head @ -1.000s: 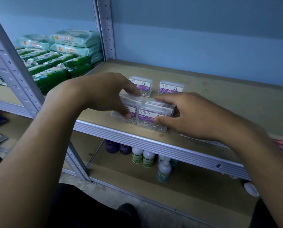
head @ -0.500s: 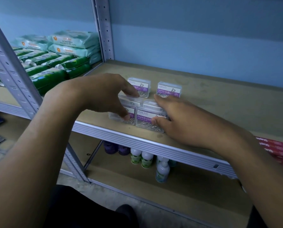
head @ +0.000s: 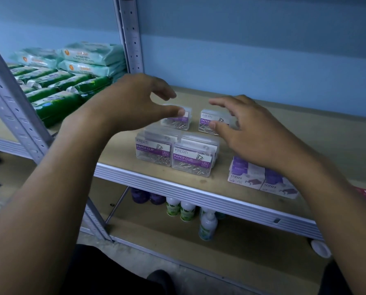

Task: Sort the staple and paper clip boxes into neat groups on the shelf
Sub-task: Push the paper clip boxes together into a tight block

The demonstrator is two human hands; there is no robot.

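1. Head view shows four clear paper clip boxes in the middle of the frame, on the wooden shelf (head: pixel 295 133): front left box (head: pixel 153 150) and front right box (head: pixel 193 159) stand touching each other near the shelf edge, and rear left box (head: pixel 176 121) and rear right box (head: pixel 213 123) stand behind them, with a gap between the two.
2. The left hand (head: pixel 133 103) is above the rear left box, fingers curved and open, thumb and fingers apart. The thumb tip is in front of this box; I cannot tell if it touches.
3. The right hand (head: pixel 256 133) is half open with fingers spread, over the rear right box. Its thumb is at the box front; contact is not clear. Neither hand holds anything.
4. Two white and purple staple boxes (head: pixel 261 177) lie at the lower right of the shelf, partly under the right forearm.
5. At the upper left are green and pale wipe packs (head: pixel 71 75); below the shelf stand small bottles (head: pixel 184 209).
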